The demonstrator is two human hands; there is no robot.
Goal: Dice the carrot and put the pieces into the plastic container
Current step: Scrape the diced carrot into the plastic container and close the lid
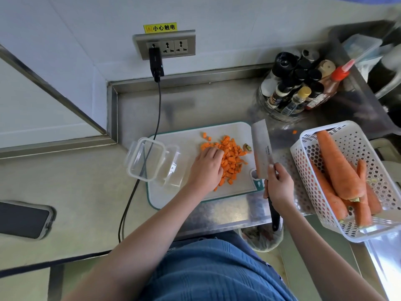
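Note:
A pile of diced carrot [232,158] lies on the white cutting board [186,135]. My left hand [207,167] rests flat against the pile's left side, fingers straight. My right hand [280,185] grips the handle of a cleaver [262,148], whose blade stands at the right edge of the pile. Two clear plastic containers sit at the board's left end: one [144,158] overhanging the board's left edge, the other [173,168] just right of it. Both look empty. A carrot stub [247,147] lies beside the blade.
A white perforated basket [308,161] with several whole carrots stands at the right. A round rack of sauce bottles [297,92] is behind. A black cable [158,105] runs from the wall socket under the left container. A phone [23,219] lies at the left, a bin [262,237] below the counter.

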